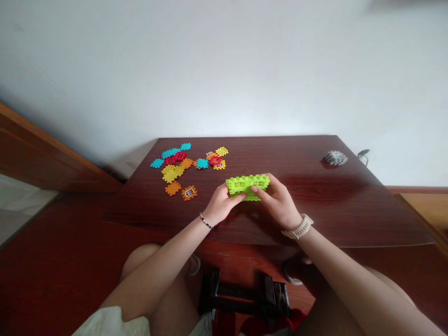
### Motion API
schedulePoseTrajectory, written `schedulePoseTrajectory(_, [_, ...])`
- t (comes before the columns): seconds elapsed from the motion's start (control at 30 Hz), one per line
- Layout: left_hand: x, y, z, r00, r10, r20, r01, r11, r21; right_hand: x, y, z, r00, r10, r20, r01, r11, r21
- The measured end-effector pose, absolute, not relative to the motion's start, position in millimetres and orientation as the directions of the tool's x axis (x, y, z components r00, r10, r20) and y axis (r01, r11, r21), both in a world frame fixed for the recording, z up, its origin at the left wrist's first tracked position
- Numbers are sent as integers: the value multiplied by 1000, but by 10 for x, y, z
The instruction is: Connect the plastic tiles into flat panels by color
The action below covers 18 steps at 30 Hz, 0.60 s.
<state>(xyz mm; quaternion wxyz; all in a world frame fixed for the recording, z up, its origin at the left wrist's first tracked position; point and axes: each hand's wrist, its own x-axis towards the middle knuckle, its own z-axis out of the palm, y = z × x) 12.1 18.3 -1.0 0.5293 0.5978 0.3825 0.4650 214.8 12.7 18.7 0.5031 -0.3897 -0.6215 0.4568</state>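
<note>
Between my two hands is a bright green block of joined interlocking toy panels [241, 189], with notched edges and window-like grids. My left hand [224, 204] grips its left side, thumb along the near lower edge. On the other side my right hand [276, 200] holds it, thumb pressed on the front face. The fingers behind the block are mostly hidden. It is held up over the middle of the table, near the front. To the left, an orange window panel [189, 192] lies nearest my left hand.
On the dark wooden table [297, 186], loose blue, red, yellow and orange panels [170, 176] lie spread at the left. A grey-white notched block [336, 157] sits at the far right beside a dark cable [364, 153]. A white wall [245, 70] rises behind the table.
</note>
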Motion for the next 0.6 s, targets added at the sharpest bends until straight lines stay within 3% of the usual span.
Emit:
schedulePoseTrajectory(0.43, [121, 193, -106, 392, 901, 184, -58, -176, 983, 2139, 119, -8, -203, 953, 223, -39, 220, -975])
schedulePoseTrajectory(0.6, [153, 153, -119, 286, 946, 156, -24, -156, 987, 2143, 124, -56, -200, 953, 227, -47, 223, -974])
